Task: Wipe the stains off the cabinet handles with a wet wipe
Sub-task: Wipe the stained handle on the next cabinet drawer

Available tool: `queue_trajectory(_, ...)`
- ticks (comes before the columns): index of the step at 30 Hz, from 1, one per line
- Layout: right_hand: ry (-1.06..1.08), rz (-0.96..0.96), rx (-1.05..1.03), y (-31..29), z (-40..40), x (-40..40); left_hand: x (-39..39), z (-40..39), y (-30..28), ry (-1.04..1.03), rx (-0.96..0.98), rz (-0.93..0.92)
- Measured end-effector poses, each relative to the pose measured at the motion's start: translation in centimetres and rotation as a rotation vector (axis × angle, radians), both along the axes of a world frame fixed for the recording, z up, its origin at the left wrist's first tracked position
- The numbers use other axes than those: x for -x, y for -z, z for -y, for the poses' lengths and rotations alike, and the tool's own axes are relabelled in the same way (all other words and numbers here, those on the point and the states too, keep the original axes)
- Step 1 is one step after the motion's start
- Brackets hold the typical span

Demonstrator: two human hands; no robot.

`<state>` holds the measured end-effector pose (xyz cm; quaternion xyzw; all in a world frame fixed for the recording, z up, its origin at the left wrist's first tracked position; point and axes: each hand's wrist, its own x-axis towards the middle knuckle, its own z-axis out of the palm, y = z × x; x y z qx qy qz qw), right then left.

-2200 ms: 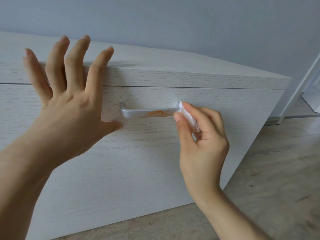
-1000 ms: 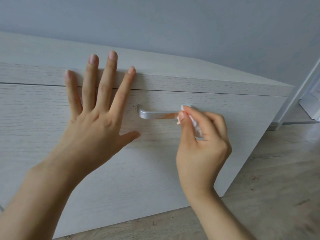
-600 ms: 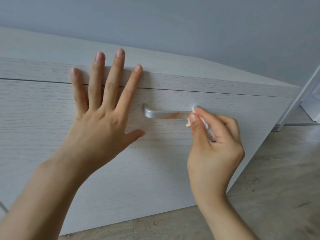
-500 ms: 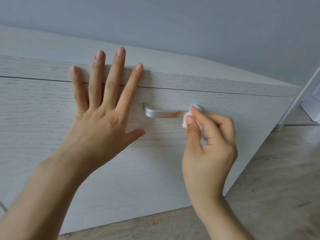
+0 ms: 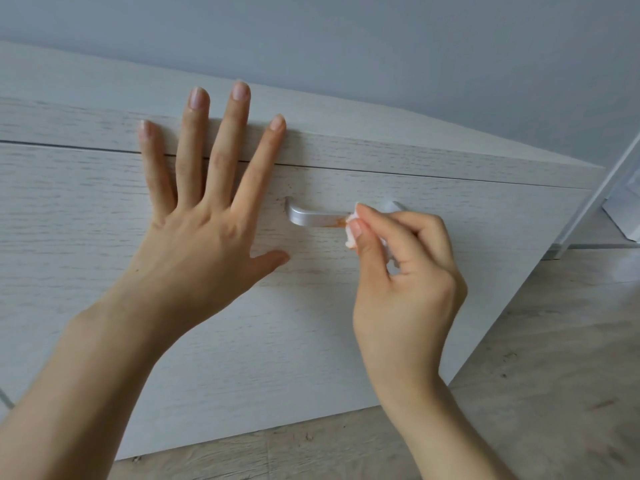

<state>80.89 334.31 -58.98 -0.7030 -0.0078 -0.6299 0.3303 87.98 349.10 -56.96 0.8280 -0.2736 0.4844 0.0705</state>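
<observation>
A silver bar handle [image 5: 313,216] sits on the front of a pale wood-grain cabinet [image 5: 242,341]. An orange stain [image 5: 337,221] shows on the handle just left of my fingers. My right hand [image 5: 405,271] pinches a folded white wet wipe [image 5: 351,230] against the handle; the wipe's edge is tinted orange. The handle's right half is mostly hidden behind this hand. My left hand [image 5: 204,220] lies flat on the cabinet front left of the handle, fingers spread and reaching over the top edge.
A grey wall [image 5: 381,46] rises behind the cabinet top. Light wood-look floor [image 5: 554,341] runs along the right and below. A white door frame [image 5: 609,181] stands at the far right, just past the cabinet's corner.
My right hand has slid the wipe leftwards along the handle, covering more of the orange stain. My left hand settled flat on the cabinet front and stays there.
</observation>
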Motion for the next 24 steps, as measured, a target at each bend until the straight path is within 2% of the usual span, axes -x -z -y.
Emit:
queue_trajectory(4,-0.082,0.05,-0.249,0.2,0.8,0.1,0.1,0.0,0.0,0.006,0.003,-0.018)
queue_trajectory(8,-0.112,0.044,-0.135,0.4,-0.5,-0.3,0.0,0.1,0.0,0.0,-0.001,-0.013)
queue_trajectory(12,-0.14,0.087,-0.317,0.3,-0.6,-0.7,-0.1,0.0,-0.1,0.003,0.001,-0.015)
queue_trajectory(21,-0.172,0.033,-0.288,0.3,-0.7,-0.2,0.0,0.1,0.0,0.006,0.0,-0.016)
queue_trajectory(24,-0.187,0.101,-0.39,0.2,-0.1,-0.1,0.0,0.0,0.0,-0.003,0.0,-0.019)
